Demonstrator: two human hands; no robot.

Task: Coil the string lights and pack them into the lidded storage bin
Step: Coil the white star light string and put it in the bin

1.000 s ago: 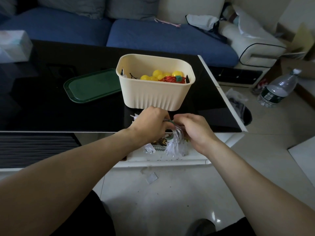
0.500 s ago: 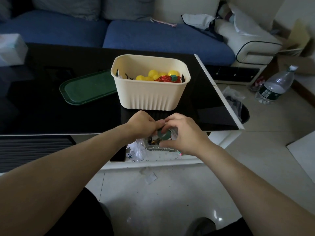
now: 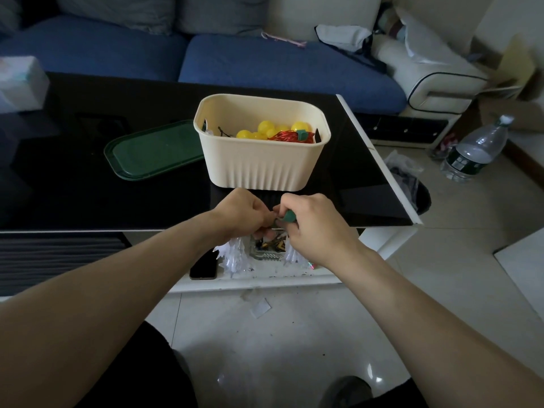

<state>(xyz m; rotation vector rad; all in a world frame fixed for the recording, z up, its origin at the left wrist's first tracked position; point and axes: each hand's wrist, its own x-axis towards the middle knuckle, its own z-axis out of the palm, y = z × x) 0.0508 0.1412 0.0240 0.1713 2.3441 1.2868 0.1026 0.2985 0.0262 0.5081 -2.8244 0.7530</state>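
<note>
A cream ribbed storage bin [image 3: 259, 166] stands open on the black table, holding yellow bulb lights [image 3: 265, 129] and a red coil of wire [image 3: 290, 136]. Its dark green lid [image 3: 153, 150] lies flat to the left of it. Just in front of the bin, at the table's near edge, my left hand [image 3: 241, 214] and my right hand [image 3: 312, 225] meet, both closed on a bundle of clear string lights [image 3: 234, 256] that hangs below them. A green strap [image 3: 288, 216] shows in my right fingers.
Below the tabletop a white shelf [image 3: 265, 279] carries a phone [image 3: 203, 266] and a small tray of bits. A tissue box [image 3: 20, 83] sits at the table's far left. A blue sofa [image 3: 279, 63] runs behind. A water bottle [image 3: 474, 151] stands on the floor at right.
Both hands stay together at the table's near edge, working the light bundle. The green strap now pokes from my right fingers; the clear lights hang lower left of them.
</note>
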